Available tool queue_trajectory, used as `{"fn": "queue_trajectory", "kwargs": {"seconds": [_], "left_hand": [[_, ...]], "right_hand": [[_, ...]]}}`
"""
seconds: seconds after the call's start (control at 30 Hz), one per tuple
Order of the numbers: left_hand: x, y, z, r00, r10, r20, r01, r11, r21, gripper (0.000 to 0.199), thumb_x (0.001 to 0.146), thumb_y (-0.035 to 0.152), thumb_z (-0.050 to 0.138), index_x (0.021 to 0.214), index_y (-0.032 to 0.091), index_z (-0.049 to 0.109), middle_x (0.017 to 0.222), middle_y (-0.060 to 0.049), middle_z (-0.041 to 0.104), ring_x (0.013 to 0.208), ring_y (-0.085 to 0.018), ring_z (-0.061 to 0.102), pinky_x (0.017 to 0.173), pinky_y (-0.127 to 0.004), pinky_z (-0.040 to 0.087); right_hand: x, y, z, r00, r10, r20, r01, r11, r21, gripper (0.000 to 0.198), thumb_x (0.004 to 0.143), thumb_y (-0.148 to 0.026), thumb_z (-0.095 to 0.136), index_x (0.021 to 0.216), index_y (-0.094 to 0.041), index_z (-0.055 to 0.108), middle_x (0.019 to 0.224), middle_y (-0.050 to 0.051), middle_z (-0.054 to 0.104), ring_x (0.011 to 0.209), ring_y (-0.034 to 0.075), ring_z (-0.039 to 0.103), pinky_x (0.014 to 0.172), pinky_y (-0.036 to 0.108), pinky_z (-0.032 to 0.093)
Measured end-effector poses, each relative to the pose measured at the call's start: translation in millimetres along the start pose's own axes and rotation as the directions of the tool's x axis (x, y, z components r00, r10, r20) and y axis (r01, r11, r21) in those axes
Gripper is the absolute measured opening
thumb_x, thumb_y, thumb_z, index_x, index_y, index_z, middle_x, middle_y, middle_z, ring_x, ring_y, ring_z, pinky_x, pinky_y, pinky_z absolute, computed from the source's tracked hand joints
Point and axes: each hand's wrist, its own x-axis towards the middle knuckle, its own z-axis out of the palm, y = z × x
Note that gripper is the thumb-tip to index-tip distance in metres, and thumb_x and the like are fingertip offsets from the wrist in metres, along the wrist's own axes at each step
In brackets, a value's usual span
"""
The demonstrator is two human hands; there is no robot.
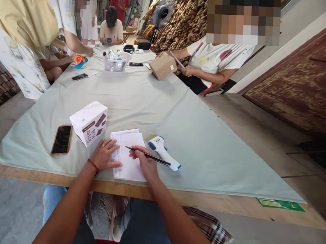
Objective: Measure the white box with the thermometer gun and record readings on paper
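Observation:
White sheets of paper [131, 163] lie at the table's near edge, with rows of handwriting down their left side. My left hand [104, 155] rests flat on the left part of the paper, fingers spread, with a ring and a red wrist cord. In my right hand [146, 162] a black pen [157, 158] is gripped, its tip pointing left just over the sheet. A white and blue infrared thermometer [164, 153] lies right of the paper. Beyond my left hand stands a white box [90, 122] with brown print. Left of it is a smartphone [62, 140].
A pale green cloth [205, 152] covers the long table. Farther back are a clear plastic basin [115, 65] holding bottles and another phone [80, 77]. A person at the right [216, 63] holds a sheet beside a cardboard box [163, 66]. Several people are around the far end and left side.

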Motion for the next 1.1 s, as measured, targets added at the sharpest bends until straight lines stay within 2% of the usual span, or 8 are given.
{"fn": "queue_trajectory", "kwargs": {"seconds": [0.1,0.23,0.3,0.43,0.63,0.87,1.0,1.1], "left_hand": [[0,1,1,1.0,-0.005,0.0,0.005,1.0,0.004,0.074,0.066,0.06,0.074,0.127,0.022,0.058,0.142,-0.015,0.047,0.134,-0.035,0.038,0.113,-0.053,0.02],[0,2,2,1.0,-0.009,0.004,0.009,0.999,0.038,0.074,0.067,0.063,0.072,0.128,0.023,0.057,0.143,-0.013,0.047,0.134,-0.033,0.038,0.113,-0.052,0.02],[0,2,2,1.0,-0.012,0.012,0.012,0.998,0.06,0.074,0.068,0.064,0.071,0.128,0.023,0.056,0.144,-0.012,0.047,0.135,-0.033,0.037,0.114,-0.051,0.02],[-1,5,0,0.999,-0.019,0.028,0.017,0.997,0.074,0.073,0.07,0.065,0.068,0.128,0.021,0.056,0.144,-0.012,0.047,0.135,-0.032,0.037,0.114,-0.051,0.022],[-2,7,0,0.999,-0.041,-0.022,0.042,0.997,0.064,0.056,0.078,0.047,0.066,0.125,0.019,0.057,0.141,-0.013,0.048,0.133,-0.029,0.04,0.113,-0.049,0.026],[-1,7,1,0.998,-0.03,-0.055,0.033,0.998,0.045,0.059,0.072,0.045,0.07,0.122,0.017,0.058,0.138,-0.015,0.049,0.13,-0.031,0.042,0.111,-0.049,0.03],[0,8,-1,0.998,-0.033,-0.053,0.035,0.999,0.037,0.059,0.071,0.045,0.071,0.121,0.016,0.059,0.137,-0.016,0.05,0.129,-0.031,0.042,0.111,-0.048,0.03],[0,8,-1,0.998,-0.041,-0.049,0.042,0.999,0.028,0.059,0.071,0.047,0.071,0.121,0.017,0.059,0.137,-0.016,0.05,0.129,-0.032,0.042,0.111,-0.05,0.03]], "right_hand": [[-2,3,6,0.997,0.051,-0.061,-0.052,0.998,-0.023,0.022,0.062,-0.037,0.065,0.072,-0.019,0.058,0.06,-0.002,0.058,0.055,0.013,0.051,0.057,0.028,0.041],[-4,8,10,0.997,0.051,-0.053,-0.052,0.998,-0.022,0.019,0.066,-0.038,0.06,0.07,-0.02,0.056,0.052,-0.005,0.051,0.049,0.012,0.046,0.051,0.025,0.038],[-5,12,12,0.998,0.035,-0.043,-0.038,0.997,-0.063,0.019,0.066,-0.037,0.058,0.072,-0.02,0.059,0.054,-0.004,0.055,0.051,0.013,0.049,0.052,0.026,0.04],[-12,21,14,0.994,-0.044,-0.105,0.026,0.986,-0.163,0.016,0.064,-0.035,0.058,0.071,-0.02,0.061,0.063,-0.001,0.062,0.057,0.015,0.054,0.057,0.028,0.046],[-19,28,16,0.987,-0.103,-0.121,0.074,0.972,-0.222,0.014,0.068,-0.033,0.058,0.067,-0.02,0.061,0.061,0.0,0.062,0.057,0.016,0.056,0.059,0.029,0.047],[-9,25,10,0.999,-0.026,0.021,0.031,0.961,-0.276,0.018,0.071,-0.036,0.056,0.071,-0.019,0.063,0.063,0.001,0.063,0.057,0.016,0.056,0.056,0.028,0.047],[-7,25,9,0.995,-0.097,-0.036,0.082,0.954,-0.289,0.013,0.071,-0.033,0.056,0.069,-0.02,0.058,0.061,0.0,0.06,0.055,0.014,0.054,0.054,0.027,0.046],[-10,25,10,0.989,-0.144,-0.022,0.13,0.943,-0.305,0.012,0.072,-0.031,0.055,0.066,-0.02,0.056,0.058,-0.002,0.057,0.053,0.013,0.051,0.053,0.026,0.044]]}}
